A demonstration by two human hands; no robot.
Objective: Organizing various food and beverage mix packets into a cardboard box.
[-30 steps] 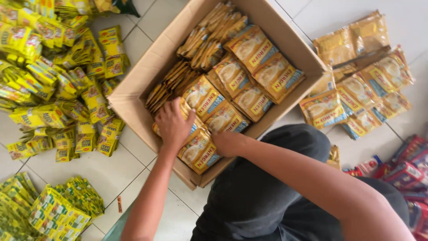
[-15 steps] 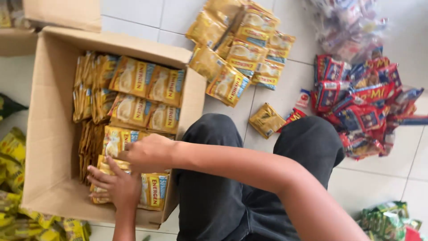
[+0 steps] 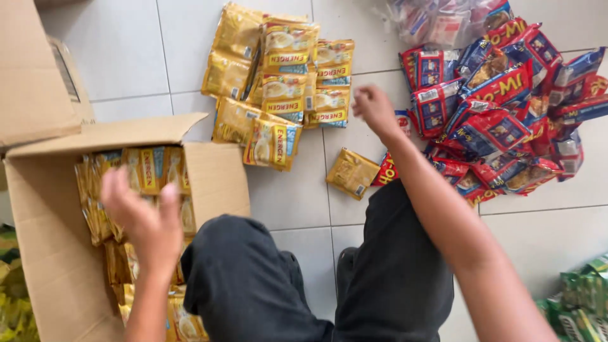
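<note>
In the head view, an open cardboard box sits on the tiled floor at the left, packed with rows of yellow sachets standing on edge. The left hand hovers over them, blurred, fingers loosely spread and empty. The right hand reaches toward a loose pile of yellow packets lying flat beyond the knees, fingers curled, holding nothing. One single yellow packet lies apart, beside red and blue packets.

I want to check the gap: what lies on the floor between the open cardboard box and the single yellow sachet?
In the head view, only bare tile floor lies between the cardboard box and the single yellow sachet; the person's dark-clothed knee sits just below it.
</note>
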